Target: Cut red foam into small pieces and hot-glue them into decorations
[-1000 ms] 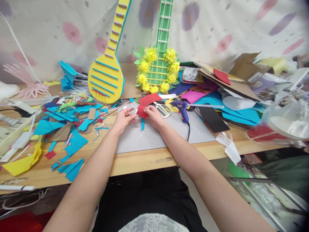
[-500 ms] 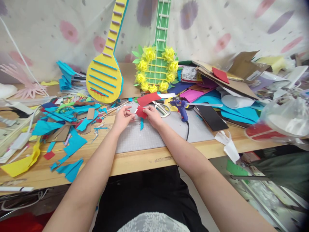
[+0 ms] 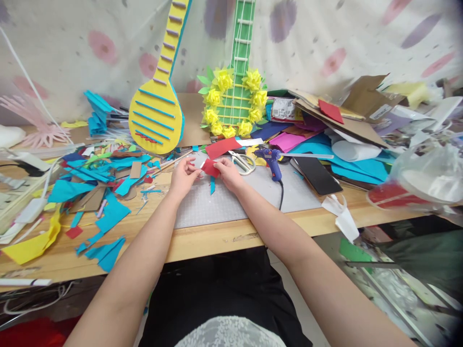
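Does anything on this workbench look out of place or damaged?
Yes. On the right, a white piece hangs over the front edge of the table, partly off the surface. A patch of that edge looks scuffed. Loose blue scraps lie strewn untidily on the left.

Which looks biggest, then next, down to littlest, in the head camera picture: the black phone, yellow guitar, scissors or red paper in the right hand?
1. Yellow guitar, though its top is cut off
2. Black phone
3. Scissors
4. Red paper, by what shows; the right hand hides some
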Tool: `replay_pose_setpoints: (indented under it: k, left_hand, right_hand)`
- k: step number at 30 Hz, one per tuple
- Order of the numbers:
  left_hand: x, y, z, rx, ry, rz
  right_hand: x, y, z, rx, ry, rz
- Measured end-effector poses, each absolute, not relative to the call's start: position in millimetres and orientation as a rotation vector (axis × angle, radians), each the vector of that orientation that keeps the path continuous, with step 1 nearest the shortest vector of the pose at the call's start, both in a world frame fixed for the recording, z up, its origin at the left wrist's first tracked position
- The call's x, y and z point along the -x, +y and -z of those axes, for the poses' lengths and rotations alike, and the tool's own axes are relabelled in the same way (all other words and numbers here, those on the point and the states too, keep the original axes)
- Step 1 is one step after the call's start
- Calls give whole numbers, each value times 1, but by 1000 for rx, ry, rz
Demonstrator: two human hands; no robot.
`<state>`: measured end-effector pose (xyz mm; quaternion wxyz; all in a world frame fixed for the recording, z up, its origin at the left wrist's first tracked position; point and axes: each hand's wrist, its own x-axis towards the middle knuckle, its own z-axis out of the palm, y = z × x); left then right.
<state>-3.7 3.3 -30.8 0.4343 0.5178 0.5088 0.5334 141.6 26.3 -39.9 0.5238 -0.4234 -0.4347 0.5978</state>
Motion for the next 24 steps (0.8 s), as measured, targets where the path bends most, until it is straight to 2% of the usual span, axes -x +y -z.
replay_pose_setpoints:
  k: [24]
  left_hand:
    - [3,3,32,-1234,1275,-1313]
  right_hand:
    - [-142,21,32,916,-969,-1539]
